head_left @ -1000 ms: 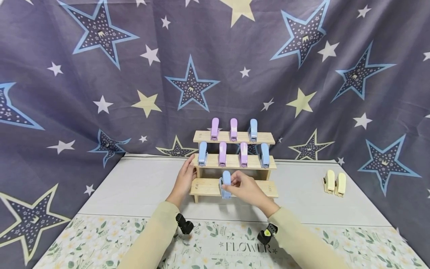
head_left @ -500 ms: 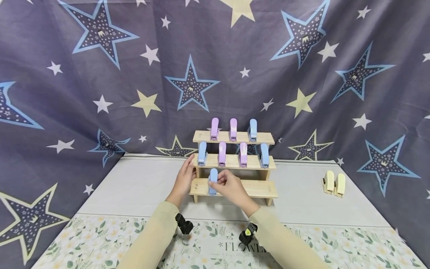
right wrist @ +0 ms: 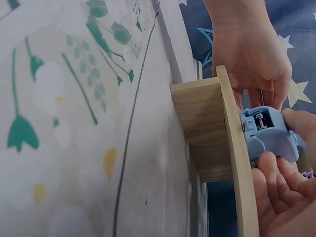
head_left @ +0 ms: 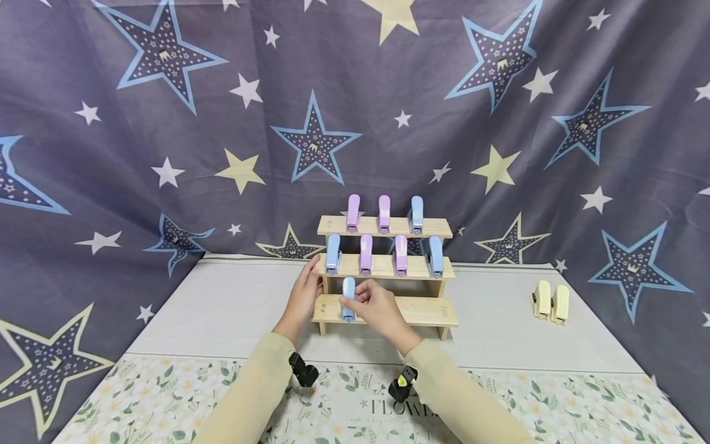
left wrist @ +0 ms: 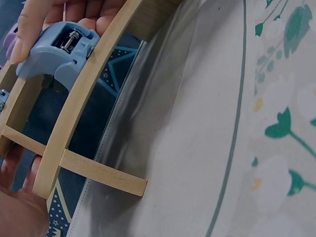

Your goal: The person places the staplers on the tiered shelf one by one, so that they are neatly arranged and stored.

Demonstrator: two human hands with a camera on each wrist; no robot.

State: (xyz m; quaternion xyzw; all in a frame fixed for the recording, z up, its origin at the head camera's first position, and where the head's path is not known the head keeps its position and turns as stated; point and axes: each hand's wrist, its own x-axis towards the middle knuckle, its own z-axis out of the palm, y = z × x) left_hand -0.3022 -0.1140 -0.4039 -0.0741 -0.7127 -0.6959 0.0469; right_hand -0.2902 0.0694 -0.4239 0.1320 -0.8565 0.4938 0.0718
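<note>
The wooden stepped shelf [head_left: 388, 309] stands near the middle of the worktop [head_left: 233, 308], in front of a star-printed cloth backdrop [head_left: 166, 154], with seven small staplers, purple and blue, spread over its two upper steps. The left hand [head_left: 304, 296] rests against the shelf's left end, fingers fairly straight along the wood, steadying it and gripping nothing. The right hand [head_left: 373, 306] has its fingers curled round a blue stapler [head_left: 348, 298], which sits at the left part of the lowest step; the right wrist view shows its base at the board's edge, though whether it lies fully flat there cannot be told. To place it well, the stapler should probably be settled square on the step, nose forward like those above, before the fingers loosen, with the left hand bracing so the light frame does not shift. Two pale yellow staplers [head_left: 551, 301] lie side by side well apart on the right of the worktop.
</note>
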